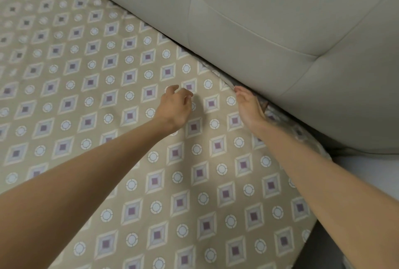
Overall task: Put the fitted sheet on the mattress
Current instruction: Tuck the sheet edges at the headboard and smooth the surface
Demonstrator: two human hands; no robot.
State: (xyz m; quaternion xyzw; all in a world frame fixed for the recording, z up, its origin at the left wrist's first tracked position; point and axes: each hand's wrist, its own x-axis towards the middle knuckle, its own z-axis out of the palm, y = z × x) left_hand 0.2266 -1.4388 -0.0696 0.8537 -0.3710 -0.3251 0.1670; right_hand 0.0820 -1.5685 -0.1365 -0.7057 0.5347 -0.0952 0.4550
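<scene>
Two bare forearms (86, 182) reach over the patterned fitted sheet (164, 214), spread flat beneath both hands. The left hand (176, 106) is loosely curled above it, holding nothing. The right hand (248, 104), fingers straight, touches the sheet's edge beside the grey padded headboard (280, 31) just beyond.

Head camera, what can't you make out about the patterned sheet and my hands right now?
Head view only:
- Right hand: its fingers dip into the gap by the grey padded headboard, so its grip is hidden.
- Beige diamond-patterned fitted sheet: its hem is lost in that dark gap.
- Mattress: wholly covered by the sheet.
- Sheet corner behind the right forearm: blurred.
</scene>
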